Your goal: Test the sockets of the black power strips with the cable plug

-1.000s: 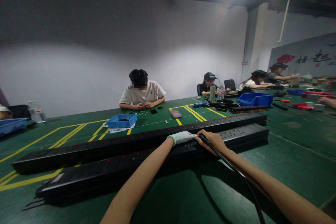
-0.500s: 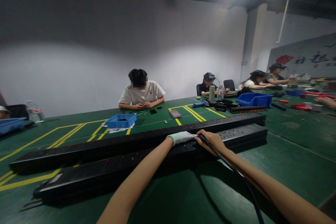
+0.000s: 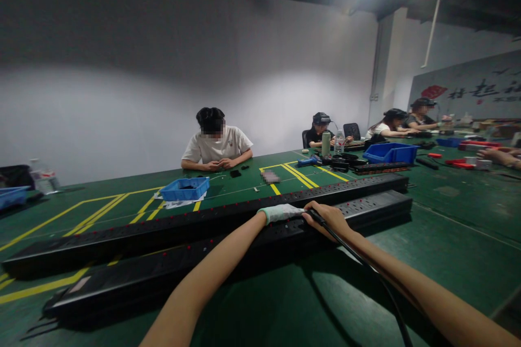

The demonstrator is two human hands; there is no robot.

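Two long black power strips [image 3: 376, 209] lie side by side across the table, rows of sockets and small red parts along their tops. Over the nearer one, my left hand [image 3: 283, 213], in a pale glove with a green cuff, has its fingers pinched together. Its fingertips meet those of my bare right hand [image 3: 329, 218]. That right hand is closed around the thick end of a black cable [image 3: 362, 263], which runs back along my right forearm. Whatever sits between the left fingertips is too small and covered to make out.
A light-blue bin [image 3: 185, 189] stands beyond the strips, near a person in a white shirt [image 3: 217, 146]. Farther right are a blue tool [image 3: 308, 161], a green bottle [image 3: 326, 144] and a dark-blue bin [image 3: 389, 153]. Other people sit along the far right side.
The view has turned slightly right, so the surroundings sit a little farther left. Both hands keep the same grip and place over the nearer power strip.
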